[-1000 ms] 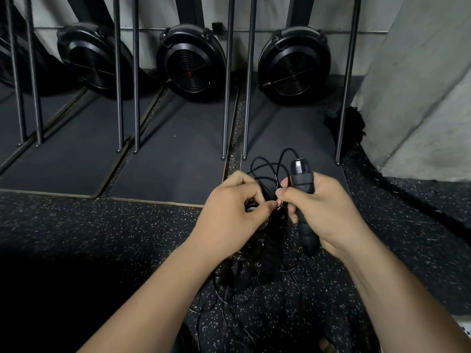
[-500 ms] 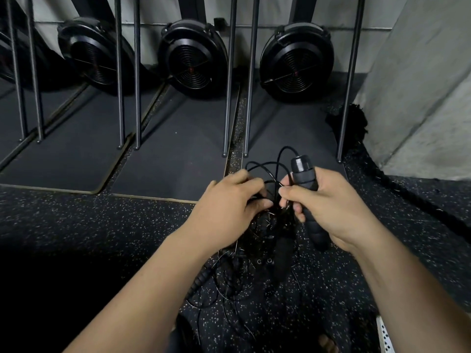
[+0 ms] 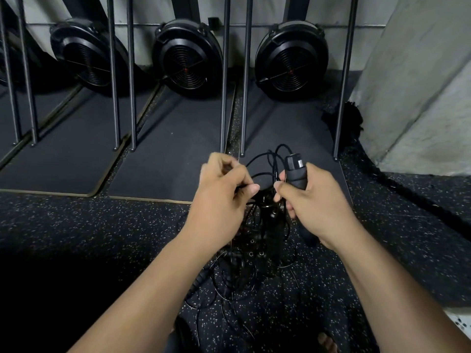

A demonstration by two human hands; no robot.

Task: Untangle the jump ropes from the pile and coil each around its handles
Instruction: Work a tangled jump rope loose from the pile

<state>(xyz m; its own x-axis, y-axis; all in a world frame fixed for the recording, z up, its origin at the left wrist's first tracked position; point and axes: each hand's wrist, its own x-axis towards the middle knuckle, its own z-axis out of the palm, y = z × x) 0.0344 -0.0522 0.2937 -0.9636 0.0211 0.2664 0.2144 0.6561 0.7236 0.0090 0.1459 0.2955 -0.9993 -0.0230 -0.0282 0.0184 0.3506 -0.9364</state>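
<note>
A tangle of thin black jump ropes (image 3: 257, 240) hangs between my hands above the speckled floor, with loops trailing down onto it. My right hand (image 3: 316, 202) grips an upright black jump-rope handle (image 3: 295, 171), its capped top sticking out above my fingers. My left hand (image 3: 224, 189) pinches a thin black cord of the tangle between thumb and fingers, just left of the handle. More cord loops (image 3: 270, 161) arch up behind both hands. Another dark handle (image 3: 198, 281) lies low in the pile near my left forearm.
Black rowing-machine flywheels (image 3: 186, 57) stand along the back wall, with upright metal rails (image 3: 224, 72) resting on dark mats (image 3: 178, 159). A concrete pillar (image 3: 420, 85) rises at right, with a thick black rope (image 3: 397, 184) along its base. A toe (image 3: 327, 342) shows at the bottom.
My left hand has drawn a little to the left and up, away from my right hand, pulling a cord out of the tangle. The right hand keeps its hold on the handle.
</note>
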